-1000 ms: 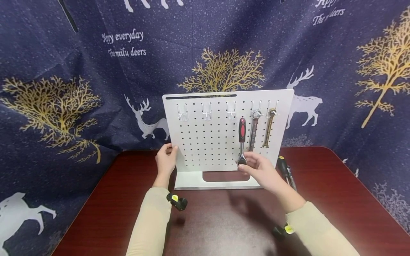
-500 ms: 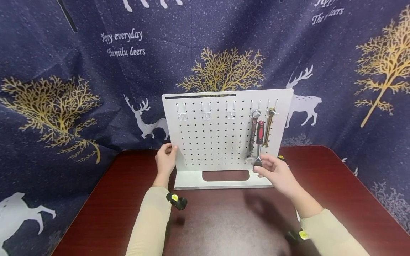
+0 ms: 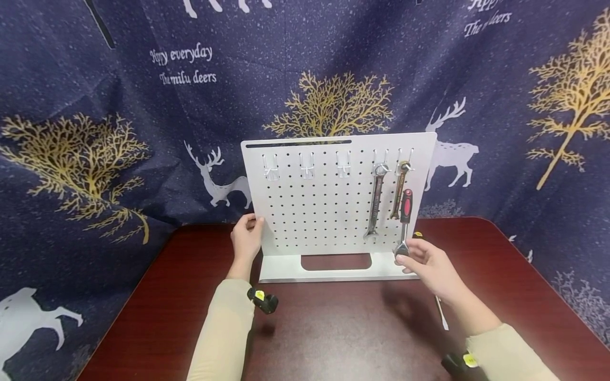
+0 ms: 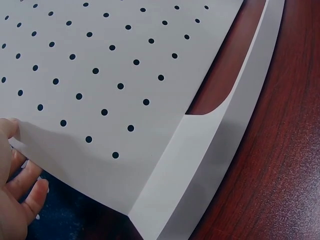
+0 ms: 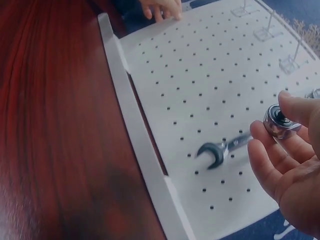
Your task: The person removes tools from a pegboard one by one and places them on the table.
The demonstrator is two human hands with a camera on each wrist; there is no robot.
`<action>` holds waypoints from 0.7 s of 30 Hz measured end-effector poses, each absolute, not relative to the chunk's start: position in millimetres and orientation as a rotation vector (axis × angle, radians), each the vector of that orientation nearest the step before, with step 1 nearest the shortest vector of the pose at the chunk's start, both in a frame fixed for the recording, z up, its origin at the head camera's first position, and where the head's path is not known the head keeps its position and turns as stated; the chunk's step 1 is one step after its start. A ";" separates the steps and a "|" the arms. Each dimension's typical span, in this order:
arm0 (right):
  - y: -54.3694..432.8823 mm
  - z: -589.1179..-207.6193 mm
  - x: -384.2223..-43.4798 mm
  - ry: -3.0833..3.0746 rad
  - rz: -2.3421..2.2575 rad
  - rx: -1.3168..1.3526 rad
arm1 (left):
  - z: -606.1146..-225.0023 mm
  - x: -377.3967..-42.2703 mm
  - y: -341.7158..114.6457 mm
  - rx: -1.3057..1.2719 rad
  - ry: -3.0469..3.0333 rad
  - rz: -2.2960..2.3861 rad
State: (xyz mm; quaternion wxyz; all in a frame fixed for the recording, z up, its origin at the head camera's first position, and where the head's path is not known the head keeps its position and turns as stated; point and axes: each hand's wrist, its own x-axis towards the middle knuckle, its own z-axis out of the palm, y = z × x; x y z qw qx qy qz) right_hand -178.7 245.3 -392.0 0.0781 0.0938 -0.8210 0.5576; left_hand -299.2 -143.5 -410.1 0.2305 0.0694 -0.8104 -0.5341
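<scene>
My left hand [image 3: 247,241] pinches the left edge of a white pegboard [image 3: 310,227]; in the left wrist view its thumb is on the front and other fingers [image 4: 35,197] lie behind. My right hand [image 3: 436,267] holds a ratchet wrench [image 3: 406,206] by its metal head, seen end-on in the right wrist view. The ratchet's red and black handle points up, in front of the board's right part. A long silver combination wrench [image 3: 375,203] and a shorter brassy one [image 3: 399,193] hang from hooks at the upper right.
Three bare wire hooks [image 3: 307,168] sit along the board's upper left and middle. A screwdriver shaft [image 3: 441,315] lies on the dark red table [image 3: 314,328], partly hidden by my right hand. A patterned blue cloth [image 3: 229,106] hangs behind.
My right hand has carried the ratchet wrench rightward and slightly down, past the silver wrench to below the brassy one. My left hand has stayed on the board's edge.
</scene>
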 end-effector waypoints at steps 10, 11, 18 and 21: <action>265.2 -402.3 -173.3 -2.436 1.704 0.248 | -410.2 -299.0 -143.8 0.201 -2.236 -1.474; 267.3 -402.9 -172.6 -2.440 1.696 0.241 | -410.2 -299.0 -143.8 0.202 -2.236 -1.475; 283.7 -409.1 -168.8 -2.470 1.656 0.199 | -409.7 -298.5 -143.5 0.209 -2.239 -1.477; 290.8 -412.0 -166.8 -2.482 1.638 0.191 | -409.2 -298.2 -143.3 0.206 -2.242 -1.476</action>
